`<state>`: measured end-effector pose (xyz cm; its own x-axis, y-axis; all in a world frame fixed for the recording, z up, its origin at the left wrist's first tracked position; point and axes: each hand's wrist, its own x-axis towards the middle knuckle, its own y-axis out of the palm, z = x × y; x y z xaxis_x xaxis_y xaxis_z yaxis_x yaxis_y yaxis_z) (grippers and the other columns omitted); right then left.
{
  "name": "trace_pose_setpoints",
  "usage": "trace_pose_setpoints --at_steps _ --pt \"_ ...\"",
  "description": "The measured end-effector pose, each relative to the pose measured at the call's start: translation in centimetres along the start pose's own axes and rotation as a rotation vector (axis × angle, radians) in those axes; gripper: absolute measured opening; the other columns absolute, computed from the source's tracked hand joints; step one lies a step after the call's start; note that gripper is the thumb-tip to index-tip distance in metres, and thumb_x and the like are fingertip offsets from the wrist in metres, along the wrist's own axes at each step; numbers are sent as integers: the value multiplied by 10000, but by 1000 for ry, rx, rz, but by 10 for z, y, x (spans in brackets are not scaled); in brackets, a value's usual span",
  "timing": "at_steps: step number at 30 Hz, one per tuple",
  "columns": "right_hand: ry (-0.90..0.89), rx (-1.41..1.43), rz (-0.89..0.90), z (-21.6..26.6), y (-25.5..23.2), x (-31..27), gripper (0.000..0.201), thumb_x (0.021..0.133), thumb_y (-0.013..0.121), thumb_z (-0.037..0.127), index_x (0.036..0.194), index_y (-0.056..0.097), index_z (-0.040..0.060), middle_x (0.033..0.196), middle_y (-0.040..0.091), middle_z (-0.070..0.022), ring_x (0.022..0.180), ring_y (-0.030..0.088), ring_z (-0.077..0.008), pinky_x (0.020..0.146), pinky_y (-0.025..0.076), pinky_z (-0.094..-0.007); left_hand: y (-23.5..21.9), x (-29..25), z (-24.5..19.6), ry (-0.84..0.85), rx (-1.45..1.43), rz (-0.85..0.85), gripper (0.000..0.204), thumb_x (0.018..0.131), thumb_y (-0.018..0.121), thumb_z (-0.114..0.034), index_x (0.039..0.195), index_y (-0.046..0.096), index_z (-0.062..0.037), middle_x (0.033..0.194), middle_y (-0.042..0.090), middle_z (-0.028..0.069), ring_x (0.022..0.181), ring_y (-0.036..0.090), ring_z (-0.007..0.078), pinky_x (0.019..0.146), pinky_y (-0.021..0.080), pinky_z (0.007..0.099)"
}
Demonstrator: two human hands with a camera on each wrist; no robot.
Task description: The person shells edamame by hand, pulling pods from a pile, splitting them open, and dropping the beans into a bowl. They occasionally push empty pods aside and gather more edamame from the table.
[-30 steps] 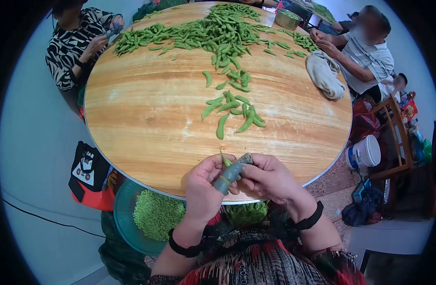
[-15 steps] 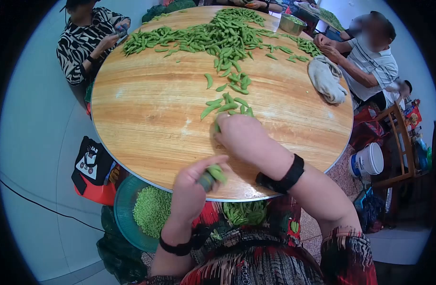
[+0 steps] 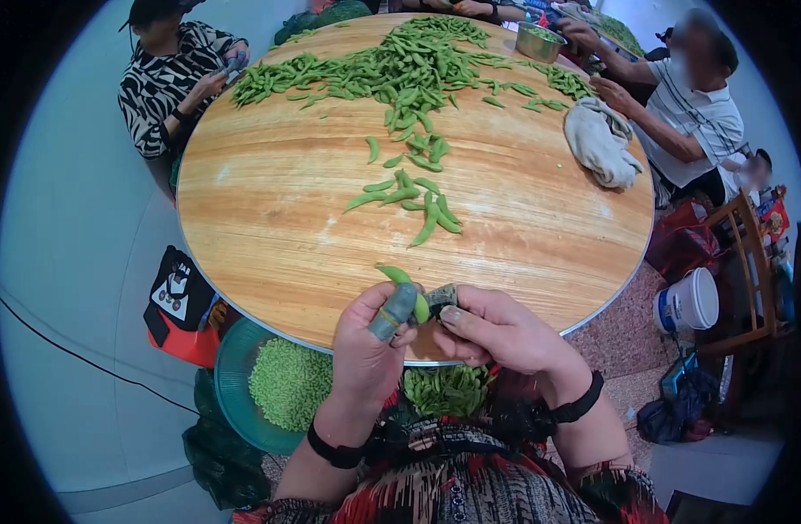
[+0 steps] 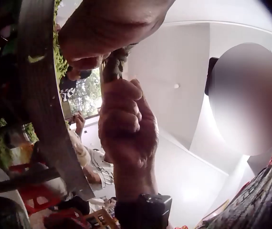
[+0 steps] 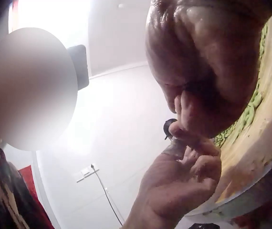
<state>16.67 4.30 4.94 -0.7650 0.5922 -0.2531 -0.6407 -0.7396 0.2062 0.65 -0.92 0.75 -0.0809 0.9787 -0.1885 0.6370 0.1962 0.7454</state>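
In the head view my left hand point(image 3: 370, 349) pinches a green soybean pod point(image 3: 392, 273) over the table's near edge. A grey-green cover point(image 3: 397, 306) with a yellow band sits on its thumb, partly hiding the pod. My right hand point(image 3: 510, 336) is close beside it, fingers curled, with thumb and dark-covered index finger point(image 3: 441, 297) at the pod's lower end. In the left wrist view the right hand point(image 4: 129, 119) appears with its fingers folded. The left hand point(image 5: 179, 186) meets the right hand's fingers in the right wrist view; the pod is hidden there.
Several loose pods point(image 3: 427, 218) lie ahead on the round wooden table point(image 3: 269, 227), with a large pod heap point(image 3: 409, 65) beyond. A grey cloth point(image 3: 600, 144) and metal bowl point(image 3: 538, 42) are to the right. Below left is a teal basin point(image 3: 230, 375) of shelled beans. Other people sit around.
My right hand reached to the nearest pods and came back beside the left hand; one pod is gone from that group. The person at the right has raised an arm.
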Motion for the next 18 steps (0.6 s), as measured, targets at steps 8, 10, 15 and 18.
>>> trace_pose_setpoints --at_steps 8,10,15,18 --pt "9 74 -51 -9 -8 -7 200 957 391 178 857 498 42 661 488 22 473 361 -24 430 303 -172 13 0 12 108 186 44 132 866 577 -124 903 579 2 828 576 31 661 490 51 562 357 173" --pt "73 220 -50 -10 -9 -10 203 955 394 176 846 501 43 643 482 25 471 361 -25 429 305 -174 7 4 10 47 129 156 123 867 571 -120 903 575 -3 822 570 27 671 497 56 579 370 178" --pt "173 516 -75 -14 -7 -12 214 937 433 158 777 510 39 588 474 34 478 405 -38 424 320 -185 4 9 10 -87 -24 368 94 857 568 -69 927 559 -8 807 553 10 712 517 64 627 409 194" --pt "-119 -62 -235 -28 -7 -6 217 915 477 149 741 518 26 574 492 25 487 434 -46 413 319 -195 16 7 20 147 412 145 120 837 576 -13 954 550 -6 804 545 0 711 510 59 638 418 196"
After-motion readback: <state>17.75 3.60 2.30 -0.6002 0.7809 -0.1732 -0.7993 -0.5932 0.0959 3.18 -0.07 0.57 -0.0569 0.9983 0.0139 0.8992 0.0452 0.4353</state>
